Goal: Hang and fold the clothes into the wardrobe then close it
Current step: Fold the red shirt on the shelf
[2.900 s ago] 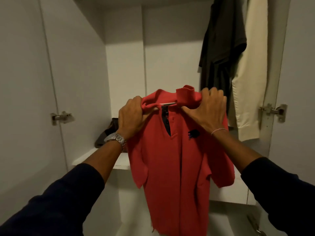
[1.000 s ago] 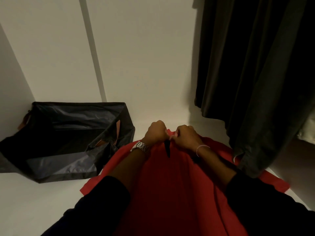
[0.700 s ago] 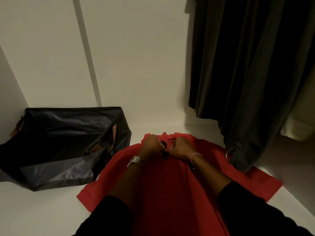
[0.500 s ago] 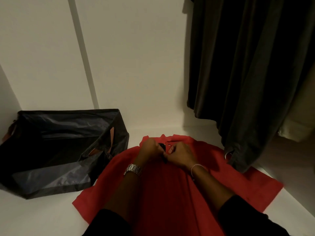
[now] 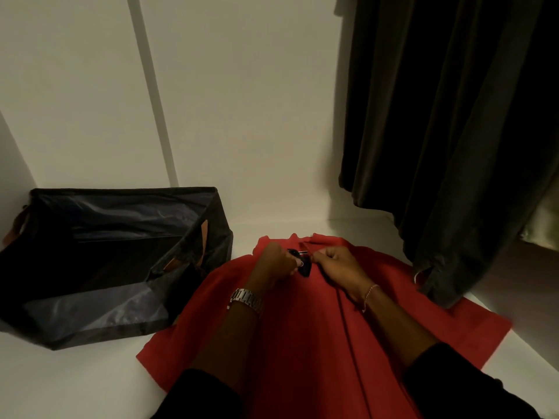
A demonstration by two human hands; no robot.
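Note:
A red polo shirt [image 5: 302, 343] lies spread front-up on the white wardrobe shelf [image 5: 90, 385], collar toward the back wall. My left hand [image 5: 276, 264] and my right hand [image 5: 338, 264] meet at its dark button placket just below the collar. Each hand pinches the placket fabric with curled fingers, the left from the left side, the right from the right. The shirt's sleeves stick out to both sides.
An open dark fabric bag [image 5: 106, 261] with brown handles sits on the shelf at the left, touching the shirt's left sleeve. A dark hanging garment [image 5: 453, 131] drapes down at the right, its hem resting on the shirt's right shoulder. A pale garment [image 5: 541, 225] hangs behind it.
I have laid the shirt, held up before the wardrobe earlier, flat on the shelf. Over the last second both hands stay at the placket, with only small finger movements.

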